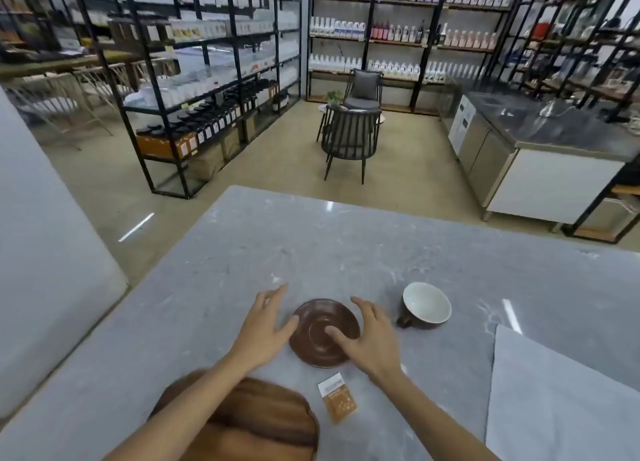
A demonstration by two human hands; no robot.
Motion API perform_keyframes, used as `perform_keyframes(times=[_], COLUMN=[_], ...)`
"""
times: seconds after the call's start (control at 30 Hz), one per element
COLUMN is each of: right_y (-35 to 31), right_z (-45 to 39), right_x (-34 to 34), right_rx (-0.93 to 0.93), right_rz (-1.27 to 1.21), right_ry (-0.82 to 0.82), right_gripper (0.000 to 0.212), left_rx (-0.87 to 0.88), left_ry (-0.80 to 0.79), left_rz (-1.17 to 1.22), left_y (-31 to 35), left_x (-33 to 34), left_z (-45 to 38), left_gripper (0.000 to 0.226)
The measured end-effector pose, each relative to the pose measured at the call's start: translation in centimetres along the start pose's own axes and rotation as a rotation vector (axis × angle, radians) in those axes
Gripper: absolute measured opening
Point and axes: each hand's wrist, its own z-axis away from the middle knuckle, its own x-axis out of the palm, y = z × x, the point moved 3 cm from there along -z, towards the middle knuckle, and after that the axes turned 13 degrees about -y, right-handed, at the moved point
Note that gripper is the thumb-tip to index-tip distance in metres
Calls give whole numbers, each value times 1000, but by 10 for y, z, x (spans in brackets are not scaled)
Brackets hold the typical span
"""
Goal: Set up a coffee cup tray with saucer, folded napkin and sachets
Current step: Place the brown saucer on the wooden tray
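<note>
The brown saucer point(325, 332) lies flat on the grey marble counter point(346, 246), directly between both hands. The left hand point(265, 329) flanks its left rim with fingers spread, gripping nothing. The right hand point(370, 336) flanks the right rim, fingers apart, thumb over the well; contact cannot be confirmed. The wooden tray point(263, 422) lies nearer the person, below-left of the saucer.

Grey marble counter point(346, 239), beige glossy floor point(277, 163) with light streaks, black metal shelving point(214, 80) – bottles and jars – two dark chairs point(349, 138), steel-topped cabinet point(540, 156) at right
</note>
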Motion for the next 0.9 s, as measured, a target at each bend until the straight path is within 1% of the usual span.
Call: perform_keyframes(times=[0.17, 0.27, 0.37, 0.67, 0.83, 0.9], right_y=[23, 28, 34, 45, 39, 38], right_z=[-6, -7, -11, -15, -9, -3], right_x=[17, 20, 24, 26, 25, 24], right_rx=[62, 104, 147, 222, 203, 204], right_rz=[-176, -270, -379, -510, -510, -503], right_ry=[-80, -109, -90, -72, -78, -79], right_gripper=[81, 71, 69, 69, 60, 57], left_rx=[-111, -158, -197, -250, -269, -251], left_ry=[-119, -141, -136, -113, -109, -98], left_rz=[22, 75, 174, 430, 518, 563], left_y=[-16, -21, -27, -34, -39, -36], left_x=[26, 34, 41, 49, 49, 47], left_z=[-4, -5, -8, -11, -5, -1], left_gripper=[77, 81, 80, 73, 73, 72])
